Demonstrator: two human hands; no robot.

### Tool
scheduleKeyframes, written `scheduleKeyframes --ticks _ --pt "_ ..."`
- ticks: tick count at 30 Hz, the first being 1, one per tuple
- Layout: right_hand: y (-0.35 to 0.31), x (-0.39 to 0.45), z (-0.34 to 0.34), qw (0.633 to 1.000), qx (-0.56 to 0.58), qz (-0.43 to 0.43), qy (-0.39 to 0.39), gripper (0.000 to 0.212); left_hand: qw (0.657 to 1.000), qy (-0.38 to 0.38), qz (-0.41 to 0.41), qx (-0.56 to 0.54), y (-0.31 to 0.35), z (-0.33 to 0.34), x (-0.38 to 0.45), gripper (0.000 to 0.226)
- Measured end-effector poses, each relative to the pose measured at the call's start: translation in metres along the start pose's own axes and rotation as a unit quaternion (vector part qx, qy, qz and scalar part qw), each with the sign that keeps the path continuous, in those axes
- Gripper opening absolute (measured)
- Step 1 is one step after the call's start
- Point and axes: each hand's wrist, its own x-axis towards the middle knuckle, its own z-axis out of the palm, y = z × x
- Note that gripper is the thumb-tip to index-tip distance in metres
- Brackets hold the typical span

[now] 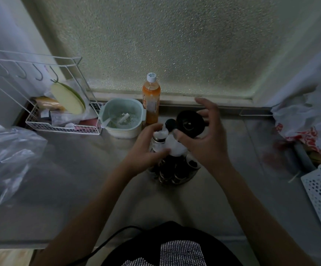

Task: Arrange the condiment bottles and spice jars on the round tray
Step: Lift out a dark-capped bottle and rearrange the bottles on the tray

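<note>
Above the round tray (192, 172), upright white-capped bottle (160, 140) between both hands.

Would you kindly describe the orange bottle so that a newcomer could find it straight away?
Start at the frosted window and drop to its sill, where the steel counter begins. The orange bottle stands upright there, just right of the pale green colander bowl. It is the tallest container, and the only one with orange contents and a white cap.

The single head-worn camera looks forward and steeply down, close above the steel counter (75, 169), facing the frosted window (165, 45) behind it; the counter's near edge lies at the frame's bottom.
</note>
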Motion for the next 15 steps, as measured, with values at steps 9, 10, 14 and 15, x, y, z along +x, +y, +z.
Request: scheduleKeyframes --ticks 9,10,14,15 --pt "0.024 0.001 -0.004 0.973 -0.115 0.138 -0.148 0.063 0.958 0.251 -0.072 -0.116 0.004 0.008 0.01 0.039" --pt "0.038 -0.004 -0.009 0.942 -0.203 0.188 -0.19 0.061 0.949 0.28 -0.078 -0.122 0.0 0.003 0.007 0.038" --pt "0.069 -0.03 -0.003 0.898 -0.221 0.264 -0.272 0.07 0.931 0.332 -0.072 -0.13 -0.01 -0.014 0.0 0.031" --pt "0.07 -0.032 0.0 0.915 -0.2 0.249 -0.248 0.063 0.931 0.334 -0.073 -0.129 -0.013 -0.016 -0.001 0.03"
